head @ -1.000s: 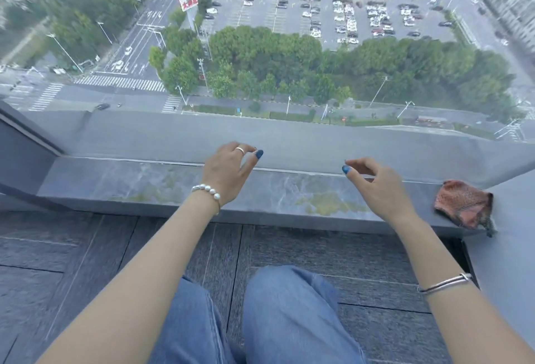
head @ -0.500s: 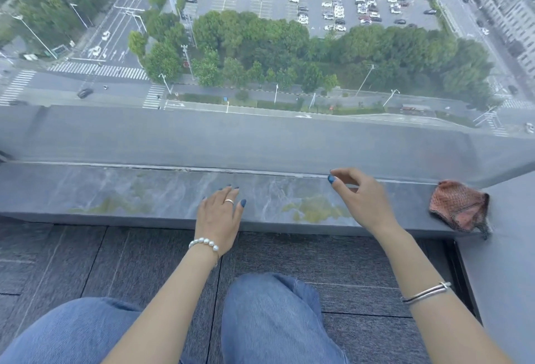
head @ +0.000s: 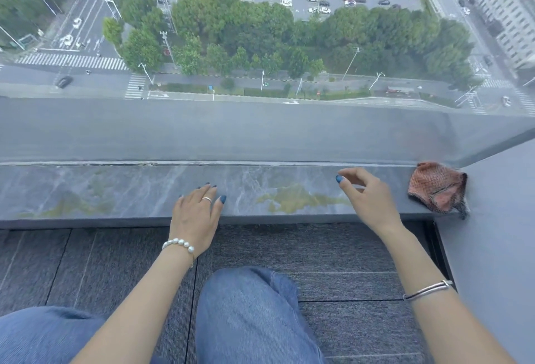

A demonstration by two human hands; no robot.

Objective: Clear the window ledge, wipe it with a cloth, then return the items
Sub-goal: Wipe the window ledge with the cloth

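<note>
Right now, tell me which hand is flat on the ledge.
The left hand, wearing the ring: its fingers lie straight on the ledge. The right hand has curled fingers, nearer the cloth.

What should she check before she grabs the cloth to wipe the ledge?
1. Ledge cleared of items: ok. Only the crumpled red cloth lies on the marble window ledge, at its right end.
2. Right hand free to pick it up: ok. Fingers loosely curled, holding nothing.
3. Cloth close to that hand: ok. It lies just to the right, apart from the fingers.
4. Left hand out of the way: not ok. It rests flat on the ledge's front edge.
5. Spots to wipe: ok. Yellowish patches show on the stone.
6. Cloth damp or dry: cannot tell.
</note>
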